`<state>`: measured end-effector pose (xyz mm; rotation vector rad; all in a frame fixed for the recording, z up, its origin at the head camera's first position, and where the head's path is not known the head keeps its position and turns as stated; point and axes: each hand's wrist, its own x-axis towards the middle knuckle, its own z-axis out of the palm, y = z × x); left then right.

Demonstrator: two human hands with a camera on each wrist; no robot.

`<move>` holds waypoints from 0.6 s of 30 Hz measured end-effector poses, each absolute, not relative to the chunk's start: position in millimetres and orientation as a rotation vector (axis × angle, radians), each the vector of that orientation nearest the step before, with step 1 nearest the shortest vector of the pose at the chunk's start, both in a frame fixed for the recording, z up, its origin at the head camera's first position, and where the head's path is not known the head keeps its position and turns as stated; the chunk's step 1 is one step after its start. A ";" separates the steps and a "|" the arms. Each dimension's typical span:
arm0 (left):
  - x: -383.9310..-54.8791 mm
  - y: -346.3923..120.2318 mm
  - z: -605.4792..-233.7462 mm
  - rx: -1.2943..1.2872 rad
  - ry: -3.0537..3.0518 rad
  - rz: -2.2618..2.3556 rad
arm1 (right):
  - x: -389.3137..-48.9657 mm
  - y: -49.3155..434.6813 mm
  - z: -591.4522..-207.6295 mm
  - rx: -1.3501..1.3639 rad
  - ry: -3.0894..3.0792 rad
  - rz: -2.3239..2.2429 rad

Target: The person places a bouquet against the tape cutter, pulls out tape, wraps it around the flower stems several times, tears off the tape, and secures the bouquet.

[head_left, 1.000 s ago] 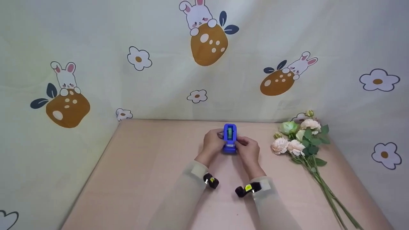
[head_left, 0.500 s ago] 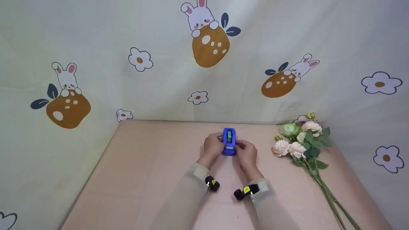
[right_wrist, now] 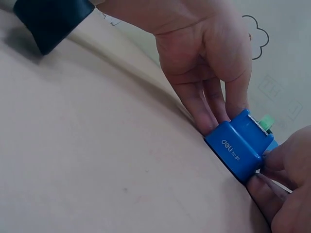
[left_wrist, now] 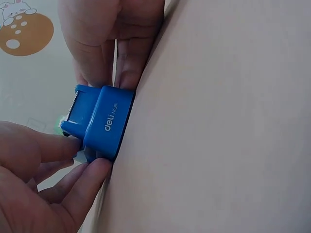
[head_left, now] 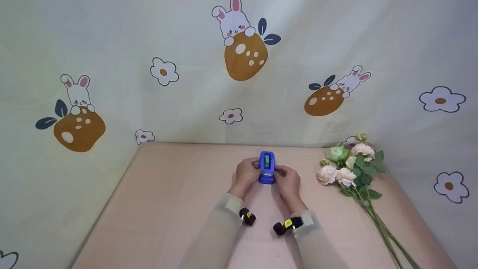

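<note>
A blue tape dispenser [head_left: 266, 179] with a roll of green tape [head_left: 267, 161] stands at the middle back of the table. My left hand [head_left: 247, 173] pinches its left side with thumb and fingers. On the opposite side, my right hand [head_left: 288, 182] holds it the same way. In the left wrist view the dispenser's front [left_wrist: 109, 124] shows white lettering, and its base seems to rest on the table. A serrated cutting edge [right_wrist: 258, 124] runs along its top in the right wrist view, with a bit of green tape [right_wrist: 267, 121] beside it.
A bunch of flowers [head_left: 345, 175] with long green stems [head_left: 379, 220] lies along the right side of the table. A patterned cloth wall [head_left: 186, 112] rises right behind the pink table surface [head_left: 168, 209]. Small cameras [head_left: 248, 216] are strapped to both wrists.
The dispenser has come slightly down and toward me, with both hands staying on it. Over the last half second it hardly moves; the head view shifts a little. The flowers stay put.
</note>
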<state>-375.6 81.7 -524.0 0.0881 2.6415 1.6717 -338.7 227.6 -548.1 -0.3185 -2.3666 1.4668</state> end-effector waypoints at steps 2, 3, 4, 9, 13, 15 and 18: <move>-375.7 81.7 -523.5 0.070 2.640 1.677 | -338.9 226.6 -547.7 -0.320 -2.363 1.463; -375.6 81.7 -523.0 0.056 2.643 1.674 | -339.3 226.1 -547.4 -0.318 -2.365 1.457; -375.8 82.7 -523.0 0.044 2.641 1.677 | -339.1 226.6 -547.1 -0.318 -2.365 1.455; -374.2 82.3 -525.1 0.042 2.640 1.713 | -338.0 226.3 -548.0 -0.323 -2.343 1.501; -370.0 81.7 -527.2 0.033 2.641 1.714 | -336.5 225.2 -551.3 -0.348 -2.334 1.541; -370.2 82.9 -525.9 0.016 2.642 1.697 | -336.9 225.9 -550.5 -0.355 -2.347 1.523; -375.5 84.6 -519.5 0.023 2.670 1.665 | -339.1 228.6 -545.0 -0.330 -2.377 1.464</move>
